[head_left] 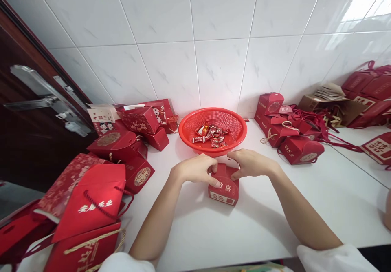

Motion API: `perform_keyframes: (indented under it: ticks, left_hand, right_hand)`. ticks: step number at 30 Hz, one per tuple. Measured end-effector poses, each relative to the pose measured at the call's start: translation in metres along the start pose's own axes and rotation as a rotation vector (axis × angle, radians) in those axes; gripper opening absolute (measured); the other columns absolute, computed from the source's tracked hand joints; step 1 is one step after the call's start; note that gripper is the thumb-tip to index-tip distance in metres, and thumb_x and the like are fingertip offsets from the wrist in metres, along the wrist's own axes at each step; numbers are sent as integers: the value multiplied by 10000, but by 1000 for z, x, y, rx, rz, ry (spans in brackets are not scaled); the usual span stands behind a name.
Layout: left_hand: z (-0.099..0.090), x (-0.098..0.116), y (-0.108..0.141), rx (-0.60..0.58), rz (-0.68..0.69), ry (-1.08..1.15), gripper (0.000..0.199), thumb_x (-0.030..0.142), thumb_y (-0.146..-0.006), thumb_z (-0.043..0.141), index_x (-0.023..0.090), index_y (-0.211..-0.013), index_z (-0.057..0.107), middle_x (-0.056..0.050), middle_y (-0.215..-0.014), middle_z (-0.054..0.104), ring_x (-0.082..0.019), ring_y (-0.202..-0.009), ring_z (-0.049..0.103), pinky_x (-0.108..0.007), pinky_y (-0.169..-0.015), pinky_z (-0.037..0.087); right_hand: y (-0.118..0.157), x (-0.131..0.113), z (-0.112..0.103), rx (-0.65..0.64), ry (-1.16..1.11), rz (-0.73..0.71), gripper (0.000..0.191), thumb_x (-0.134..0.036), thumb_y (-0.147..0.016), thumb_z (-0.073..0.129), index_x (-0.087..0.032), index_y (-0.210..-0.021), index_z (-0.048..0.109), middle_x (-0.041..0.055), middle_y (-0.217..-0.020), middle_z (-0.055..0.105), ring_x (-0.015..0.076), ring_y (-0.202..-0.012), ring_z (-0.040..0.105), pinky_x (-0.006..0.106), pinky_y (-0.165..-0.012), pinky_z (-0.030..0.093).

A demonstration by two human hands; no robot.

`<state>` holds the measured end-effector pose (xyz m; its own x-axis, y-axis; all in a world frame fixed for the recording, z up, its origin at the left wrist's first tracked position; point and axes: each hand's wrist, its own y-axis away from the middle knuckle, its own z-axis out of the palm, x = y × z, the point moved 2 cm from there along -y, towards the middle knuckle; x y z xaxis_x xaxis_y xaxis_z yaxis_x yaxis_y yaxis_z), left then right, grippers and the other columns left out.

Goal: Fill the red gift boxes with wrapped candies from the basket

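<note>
A small red gift box with white characters on its front stands on the white table in front of me. My left hand grips its upper left side, thumb on the rounded front flap and fingers curled over the top edge. My right hand holds the upper right side, with its thumb near the flap and its fingers behind a raised back panel. The top of the box is partly open; its inside is hidden from me. Just behind the box sits a red plastic basket with wrapped candies in it.
Several red gift boxes are heaped on the left, near a dark door with a metal handle. More boxes with ribbons lie on the right. A cardboard box stands farther right. White tiled wall rises behind the table.
</note>
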<state>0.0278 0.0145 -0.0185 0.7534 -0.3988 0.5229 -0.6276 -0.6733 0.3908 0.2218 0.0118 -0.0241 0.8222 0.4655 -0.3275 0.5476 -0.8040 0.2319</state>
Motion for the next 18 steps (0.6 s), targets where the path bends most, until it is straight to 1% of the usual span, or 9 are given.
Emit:
perform_keyframes:
  ticks: [2, 4, 7, 9, 11, 13, 16, 18]
  left_hand:
    - [1, -1, -3, 18, -37, -10, 353, 485, -670, 746, 203, -789, 572, -16, -864, 635, -204, -797, 591, -274, -591, 381]
    - [1, -3, -5, 33, -92, -29, 405, 503, -637, 771, 202, -817, 569, -22, -888, 629, -212, -812, 588, -272, -588, 380]
    - [1, -7, -6, 47, -185, -50, 536, 535, -596, 798, 197, -946, 572, -45, -1010, 616, -232, -882, 590, -272, -621, 408]
    - [2, -10, -7, 49, -201, -53, 599, 522, -595, 803, 204, -1038, 556, -54, -1078, 599, -241, -935, 588, -275, -662, 430]
    - [3, -11, -9, 47, -156, -38, 624, 501, -607, 806, 218, -1094, 538, -52, -1113, 592, -243, -976, 585, -276, -697, 441]
    - [4, -10, -11, 48, -65, -13, 602, 469, -625, 809, 228, -1107, 541, -47, -1143, 593, -243, -1022, 578, -276, -732, 446]
    - [4, -7, -14, 14, 78, 23, 475, 416, -674, 790, 227, -1063, 594, -33, -1139, 616, -235, -1054, 574, -275, -782, 439]
    - [3, -7, -14, -33, 105, 47, 417, 425, -704, 767, 228, -1043, 626, -19, -1082, 640, -228, -1009, 589, -275, -767, 432]
  right_hand:
    - [4, 0, -3, 17, -28, -38, 242, -328, -750, 723, -207, -906, 583, 26, -878, 630, 193, -742, 568, 275, -584, 367]
    - [9, -3, -7, 23, -77, -82, 191, -293, -771, 701, -205, -897, 588, 27, -904, 634, 184, -760, 567, 270, -602, 380]
    - [15, -10, -10, 20, -118, -139, 180, -280, -793, 694, -202, -937, 622, 33, -927, 634, 175, -771, 564, 264, -628, 387]
    - [17, -16, -8, -9, -97, -172, 158, -320, -811, 695, -199, -900, 643, 26, -865, 617, 163, -727, 545, 261, -616, 370]
    - [16, -20, -4, -52, -60, -173, 165, -357, -828, 687, -195, -828, 655, 19, -808, 594, 152, -681, 523, 261, -596, 349]
    - [13, -21, 0, -86, -46, -170, 154, -346, -842, 673, -197, -803, 674, 19, -791, 591, 152, -680, 527, 261, -590, 341]
    - [12, -19, 0, -105, -80, -214, 115, -319, -847, 668, -213, -860, 712, 20, -805, 622, 167, -734, 566, 261, -610, 357]
    - [14, -15, -4, -96, -111, -203, 160, -335, -842, 671, -219, -943, 715, 26, -857, 656, 173, -751, 587, 263, -620, 373]
